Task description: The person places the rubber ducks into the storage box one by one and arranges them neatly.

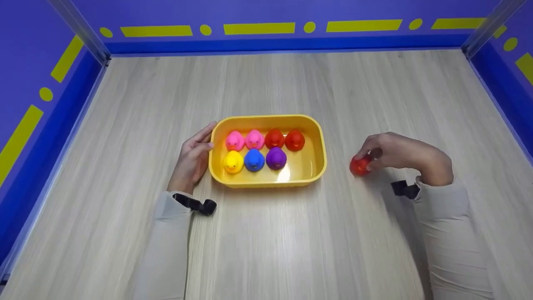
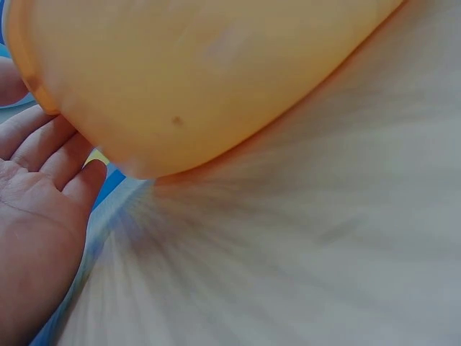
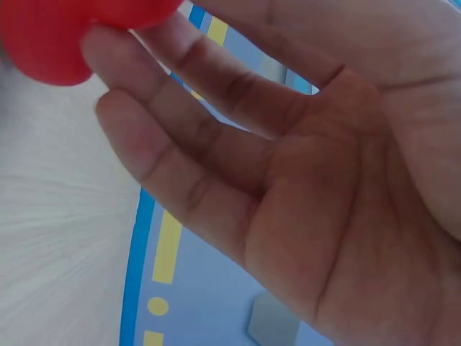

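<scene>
In the head view, a yellow tray (image 1: 268, 183) stands mid-table. Two pink rubber ducks (image 1: 245, 140) and two red ones (image 1: 285, 139) form its back row. In front of them sit a yellow duck (image 1: 233, 162), a blue duck (image 1: 254, 160) and a purple duck (image 1: 276, 158). My left hand (image 1: 194, 156) touches the tray's left end, fairly straight fingers against the outer wall and the thumb at the rim. To the tray's right, my right hand (image 1: 395, 153) pinches another red duck (image 1: 359, 166) between thumb and fingers, at or just above the table.
Wood-grain table (image 1: 266, 241) surface surrounds the tray. Blue-purple panels (image 1: 258, 12) with yellow marks wall the back and both sides. A black wrist strap with a small camera is on each forearm, the left camera (image 1: 207, 207) close to the tray's front left corner.
</scene>
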Demonstrator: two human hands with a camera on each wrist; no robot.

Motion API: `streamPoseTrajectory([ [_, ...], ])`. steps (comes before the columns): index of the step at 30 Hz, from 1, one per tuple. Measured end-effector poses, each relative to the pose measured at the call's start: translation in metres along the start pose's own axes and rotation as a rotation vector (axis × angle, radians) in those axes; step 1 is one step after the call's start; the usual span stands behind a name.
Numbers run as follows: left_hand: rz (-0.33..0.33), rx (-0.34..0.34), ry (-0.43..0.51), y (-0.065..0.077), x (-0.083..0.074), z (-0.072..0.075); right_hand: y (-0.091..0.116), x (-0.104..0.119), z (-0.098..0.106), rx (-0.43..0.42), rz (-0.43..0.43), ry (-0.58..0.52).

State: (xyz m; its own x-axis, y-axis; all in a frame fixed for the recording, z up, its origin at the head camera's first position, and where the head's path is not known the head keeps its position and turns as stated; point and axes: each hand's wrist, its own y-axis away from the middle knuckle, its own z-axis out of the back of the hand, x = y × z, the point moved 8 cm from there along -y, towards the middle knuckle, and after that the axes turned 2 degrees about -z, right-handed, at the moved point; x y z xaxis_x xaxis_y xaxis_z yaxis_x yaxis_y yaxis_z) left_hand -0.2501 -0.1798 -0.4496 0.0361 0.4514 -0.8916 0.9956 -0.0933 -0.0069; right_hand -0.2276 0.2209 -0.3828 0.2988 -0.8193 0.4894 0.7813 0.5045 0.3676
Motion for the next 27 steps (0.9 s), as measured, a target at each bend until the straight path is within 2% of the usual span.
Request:
streamPoseTrajectory([
  [8,0.000,-0.005,-0.003,0.000,0.000,0.000,-0.003,0.011,0.009,0.001,0.013,0.003],
  [20,-0.005,0.004,0.013,0.001,0.000,0.000,-0.010,0.035,0.022,-0.006,0.099,0.062],
  [27,-0.008,0.001,0.014,0.000,0.000,0.000,-0.012,0.049,0.030,-0.014,0.117,0.035],
])
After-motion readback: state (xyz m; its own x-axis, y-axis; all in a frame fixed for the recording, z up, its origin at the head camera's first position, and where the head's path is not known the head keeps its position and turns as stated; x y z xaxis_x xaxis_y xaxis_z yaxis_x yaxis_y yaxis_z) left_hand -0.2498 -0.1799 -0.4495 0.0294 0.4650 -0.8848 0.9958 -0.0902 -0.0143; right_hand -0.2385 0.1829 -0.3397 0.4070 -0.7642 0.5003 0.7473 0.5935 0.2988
